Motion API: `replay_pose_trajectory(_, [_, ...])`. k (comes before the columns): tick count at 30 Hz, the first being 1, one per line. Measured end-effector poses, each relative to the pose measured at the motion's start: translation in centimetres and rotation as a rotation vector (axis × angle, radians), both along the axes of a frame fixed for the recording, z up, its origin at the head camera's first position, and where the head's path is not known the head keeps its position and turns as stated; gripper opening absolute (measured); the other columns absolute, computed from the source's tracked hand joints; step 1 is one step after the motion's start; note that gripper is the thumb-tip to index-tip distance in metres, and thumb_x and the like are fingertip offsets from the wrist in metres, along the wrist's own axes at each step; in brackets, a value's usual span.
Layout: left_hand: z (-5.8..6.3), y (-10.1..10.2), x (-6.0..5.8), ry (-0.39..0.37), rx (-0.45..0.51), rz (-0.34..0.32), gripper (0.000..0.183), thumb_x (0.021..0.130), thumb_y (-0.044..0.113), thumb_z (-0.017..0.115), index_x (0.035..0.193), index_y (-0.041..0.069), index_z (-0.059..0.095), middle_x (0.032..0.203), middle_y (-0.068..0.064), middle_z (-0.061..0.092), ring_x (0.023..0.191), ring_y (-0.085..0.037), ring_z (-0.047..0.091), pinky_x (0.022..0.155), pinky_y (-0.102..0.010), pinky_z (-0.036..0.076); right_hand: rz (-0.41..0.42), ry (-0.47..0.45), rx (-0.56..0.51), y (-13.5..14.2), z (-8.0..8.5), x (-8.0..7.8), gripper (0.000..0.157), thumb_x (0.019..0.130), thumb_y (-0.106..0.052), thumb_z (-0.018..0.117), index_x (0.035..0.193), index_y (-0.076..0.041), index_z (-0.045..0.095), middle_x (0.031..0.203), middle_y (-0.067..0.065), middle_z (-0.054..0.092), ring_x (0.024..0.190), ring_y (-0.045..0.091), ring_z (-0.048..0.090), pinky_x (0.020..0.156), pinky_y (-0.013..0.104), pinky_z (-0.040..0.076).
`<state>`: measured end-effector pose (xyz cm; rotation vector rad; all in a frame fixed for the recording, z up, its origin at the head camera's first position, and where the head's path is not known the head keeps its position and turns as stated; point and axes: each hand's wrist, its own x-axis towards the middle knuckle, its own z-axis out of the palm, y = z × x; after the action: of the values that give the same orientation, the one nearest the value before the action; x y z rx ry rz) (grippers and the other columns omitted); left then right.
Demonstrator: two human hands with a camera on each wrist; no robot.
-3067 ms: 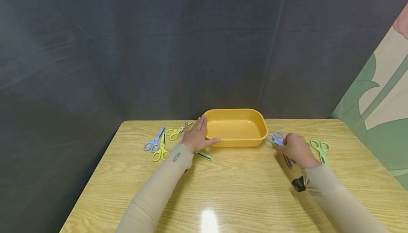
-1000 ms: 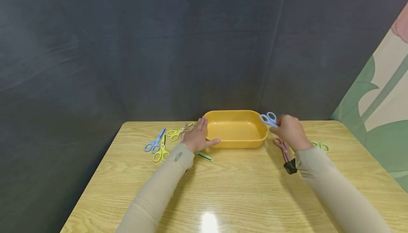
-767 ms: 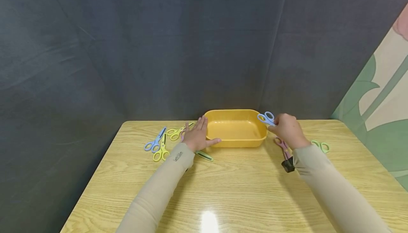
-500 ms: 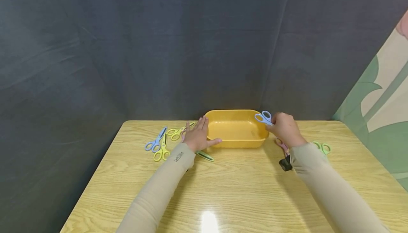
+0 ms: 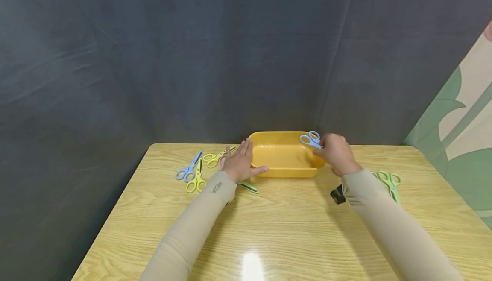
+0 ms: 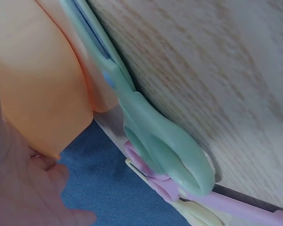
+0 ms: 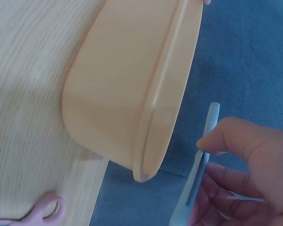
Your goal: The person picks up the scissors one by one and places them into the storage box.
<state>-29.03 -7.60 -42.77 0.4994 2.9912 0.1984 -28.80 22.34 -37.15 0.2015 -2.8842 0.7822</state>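
Blue scissors [image 5: 312, 140] are pinched between the thumb and fingers of my right hand [image 5: 337, 153], above the right end of a yellow plastic basin [image 5: 288, 172]. Their handle loops point left over the basin. My left hand [image 5: 239, 165] rests with straight fingers on the basin's left rim, thumb along the front. Beneath that hand lie green scissors [image 6: 155, 127] and pink scissors [image 6: 245, 209], partly hidden in the head view. The right wrist view shows the blue scissors [image 7: 198, 169] edge-on, apart from the basin wall [image 7: 118, 94].
Left of the basin lie another pair of blue scissors [image 5: 188, 169] and yellow scissors [image 5: 197, 178], with more yellow scissors [image 5: 212, 159] behind. Green scissors [image 5: 390, 180] lie at the right; pink scissors [image 7: 42, 212] are near the right arm. A dark curtain [image 5: 238, 59] stands behind the wooden table [image 5: 292, 229].
My right hand has picked the blue scissors up off the table and carried them left, over the basin's right end. My left hand has stayed at the left rim.
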Motion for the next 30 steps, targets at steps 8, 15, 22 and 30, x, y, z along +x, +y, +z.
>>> replay_pose_trajectory(8, [0.2, 0.1, 0.2, -0.005, 0.004, -0.001, 0.114, 0.088, 0.085, 0.038, 0.163, 0.006, 0.002, 0.17, -0.009, 0.0, 0.156, -0.021, 0.004, 0.121, -0.063, 0.003, 0.031, 0.072, 0.03, -0.9, -0.5, -0.5, 0.022, 0.081, -0.009, 0.074, 0.089, 0.01, 0.067, 0.081, 0.018, 0.061, 0.071, 0.031, 0.055, 0.066, 0.041, 0.046])
replay_pose_trajectory(15, [0.2, -0.1, 0.4, -0.01, 0.001, 0.006, 0.115, 0.088, 0.085, 0.038, 0.163, 0.006, 0.002, 0.17, -0.008, 0.0, 0.156, -0.021, 0.003, 0.121, -0.063, 0.003, 0.043, 0.093, 0.041, -1.7, -0.7, -0.6, 0.021, 0.082, -0.008, 0.074, 0.09, 0.01, 0.067, 0.081, 0.018, 0.06, 0.073, 0.032, 0.054, 0.067, 0.045, 0.048])
replay_pose_trajectory(22, [0.4, 0.0, 0.6, -0.02, 0.015, 0.011, 0.114, 0.088, 0.084, 0.04, 0.163, 0.006, 0.002, 0.17, -0.008, -0.001, 0.157, -0.021, 0.003, 0.121, -0.062, 0.001, 0.065, 0.095, 0.052, -2.2, -1.3, -0.8, 0.018, 0.083, -0.007, 0.073, 0.089, 0.01, 0.068, 0.081, 0.019, 0.059, 0.073, 0.031, 0.054, 0.066, 0.044, 0.048])
replay_pose_trajectory(30, [0.2, 0.3, 0.5, -0.02, 0.014, 0.009, 0.114, 0.088, 0.085, 0.039, 0.163, 0.007, 0.002, 0.17, -0.008, -0.001, 0.157, -0.02, 0.002, 0.121, -0.062, 0.002, 0.083, 0.072, 0.046, -2.8, -1.8, -0.9, 0.017, 0.085, -0.006, 0.073, 0.089, 0.01, 0.068, 0.082, 0.019, 0.058, 0.073, 0.03, 0.053, 0.066, 0.043, 0.047])
